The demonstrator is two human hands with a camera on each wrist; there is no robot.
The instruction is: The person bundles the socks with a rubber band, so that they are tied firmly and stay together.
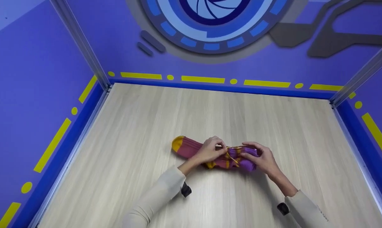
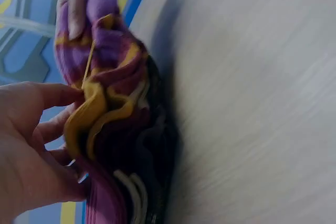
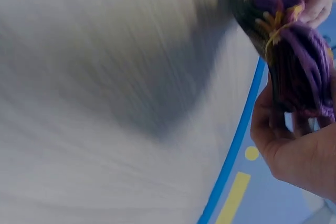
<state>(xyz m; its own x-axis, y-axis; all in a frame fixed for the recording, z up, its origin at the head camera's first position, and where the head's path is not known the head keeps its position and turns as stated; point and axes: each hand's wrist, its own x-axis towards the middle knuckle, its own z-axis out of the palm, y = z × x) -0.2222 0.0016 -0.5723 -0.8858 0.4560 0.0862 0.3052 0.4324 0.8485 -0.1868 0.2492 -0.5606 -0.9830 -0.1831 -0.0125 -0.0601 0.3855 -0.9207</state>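
Observation:
A stack of folded maroon and purple socks point(image 1: 191, 149) with mustard-yellow toe and stripes lies across the middle of the table, pointing left. A thin yellow band point(image 2: 89, 62) runs round the bunched part, drawn taut toward the left fingertips. My left hand point(image 1: 210, 150) pinches this band between thumb and finger, over the socks' middle. At the purple end, my right hand point(image 1: 263, 160) grips the socks with the thumb on the near side. In the right wrist view the purple layers point(image 3: 310, 59) bunch together beside the band.
The wood-grain table point(image 1: 140, 126) is enclosed by blue-purple panels point(image 1: 35, 79) with yellow dashes at left, back and right. Metal corner posts point(image 1: 83, 44) rise at the back corners. Dark wrist devices point(image 1: 186, 190) sit under both light sleeves.

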